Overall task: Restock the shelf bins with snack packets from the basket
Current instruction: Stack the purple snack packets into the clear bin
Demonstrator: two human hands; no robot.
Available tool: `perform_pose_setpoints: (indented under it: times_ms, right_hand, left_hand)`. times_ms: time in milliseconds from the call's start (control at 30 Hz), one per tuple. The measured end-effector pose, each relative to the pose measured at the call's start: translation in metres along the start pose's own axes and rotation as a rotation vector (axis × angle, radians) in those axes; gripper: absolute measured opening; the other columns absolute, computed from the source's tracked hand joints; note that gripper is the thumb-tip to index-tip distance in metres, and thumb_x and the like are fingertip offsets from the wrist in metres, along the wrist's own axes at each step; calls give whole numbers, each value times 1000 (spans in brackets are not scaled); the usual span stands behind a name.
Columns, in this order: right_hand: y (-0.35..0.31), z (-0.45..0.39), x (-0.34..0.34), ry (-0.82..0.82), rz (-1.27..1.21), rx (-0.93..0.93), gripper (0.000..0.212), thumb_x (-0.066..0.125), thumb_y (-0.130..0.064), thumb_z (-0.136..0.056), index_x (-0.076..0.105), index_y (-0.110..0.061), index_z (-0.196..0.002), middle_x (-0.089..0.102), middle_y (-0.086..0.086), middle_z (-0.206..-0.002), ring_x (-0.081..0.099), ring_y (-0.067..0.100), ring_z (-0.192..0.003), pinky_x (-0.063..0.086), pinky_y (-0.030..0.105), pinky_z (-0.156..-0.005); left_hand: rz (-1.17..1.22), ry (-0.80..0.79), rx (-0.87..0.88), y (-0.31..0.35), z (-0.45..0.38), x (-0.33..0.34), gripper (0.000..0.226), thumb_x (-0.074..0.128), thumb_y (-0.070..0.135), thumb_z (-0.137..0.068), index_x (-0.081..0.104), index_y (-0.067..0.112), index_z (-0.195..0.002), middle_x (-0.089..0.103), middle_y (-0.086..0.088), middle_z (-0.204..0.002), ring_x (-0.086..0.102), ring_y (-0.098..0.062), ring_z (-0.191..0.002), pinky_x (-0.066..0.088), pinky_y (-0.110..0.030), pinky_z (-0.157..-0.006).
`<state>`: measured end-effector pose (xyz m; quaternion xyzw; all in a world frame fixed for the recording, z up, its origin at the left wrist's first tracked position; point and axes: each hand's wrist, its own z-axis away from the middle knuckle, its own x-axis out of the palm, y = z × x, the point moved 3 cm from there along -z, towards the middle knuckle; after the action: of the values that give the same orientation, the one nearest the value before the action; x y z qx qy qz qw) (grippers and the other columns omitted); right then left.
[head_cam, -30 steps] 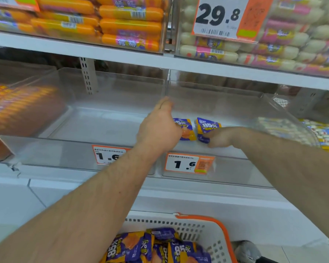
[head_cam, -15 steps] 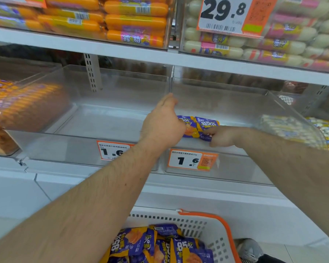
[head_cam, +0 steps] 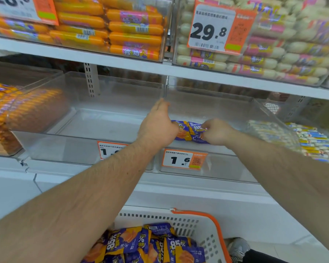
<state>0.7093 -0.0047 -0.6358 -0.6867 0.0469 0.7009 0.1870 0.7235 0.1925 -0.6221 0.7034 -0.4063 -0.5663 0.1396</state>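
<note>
Both my left hand [head_cam: 158, 124] and right hand [head_cam: 217, 132] curl around the snack packets [head_cam: 190, 132] between them, squaring them inside the clear bin [head_cam: 235, 168].

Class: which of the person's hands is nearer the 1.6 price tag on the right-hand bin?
Right. The right hand is just above the 1.6 price tag; the left hand is farther up and to its left.
</note>
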Motion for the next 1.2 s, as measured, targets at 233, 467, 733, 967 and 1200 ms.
perform_pose_setpoints:
  times_ms: [233, 467, 733, 967, 1200]
  right_hand:
    - [-47, 121, 18, 907, -108, -634, 12, 48, -18, -68, 57, -10, -70, 55, 9, -72, 48, 30, -73, 33, 36, -64]
    - [-27, 147, 167, 261, -253, -375, 2, 53, -15, -69, 52, -15, -67, 59, 4, -72, 57, 31, -73, 46, 35, -64]
    - [26, 173, 286, -428, -93, 111, 31, 60, -7, -80, 56, -19, -109, 63, 6, -103, 59, 21, -84, 51, 32, -62]
    - [38, 179, 313, -576, 141, 128, 65, 74, -27, -78, 40, -12, -131, 54, 9, -119, 58, 28, -105, 54, 40, -86]
    - [6, 160, 269, -582, 364, -202, 19, 72, -27, -81, 63, -13, -89, 60, 3, -81, 60, 24, -80, 55, 35, -73]
  left_hand:
    - [-111, 267, 412, 5, 81, -29, 45, 57, 18, -68, 59, 9, -112, 58, -10, -108, 59, -32, -89, 44, -40, -76]
    - [-137, -409, 63, -83, 159, 7, 39, 62, 16, -83, 54, 23, -120, 56, 6, -115, 55, -14, -83, 44, -29, -78]
    - [-223, -746, 14, -102, 180, 36, 38, 57, 20, -89, 52, 24, -127, 58, 5, -123, 54, -14, -103, 45, -29, -87]
    - [-217, -812, 15, -104, 183, 50, 40, 56, 20, -89, 51, 23, -129, 58, 3, -124, 56, -15, -103, 47, -31, -86]
    - [-204, -925, -91, -106, 193, 60, 41, 57, 23, -91, 49, 20, -131, 58, 1, -121, 57, -18, -106, 49, -37, -93]
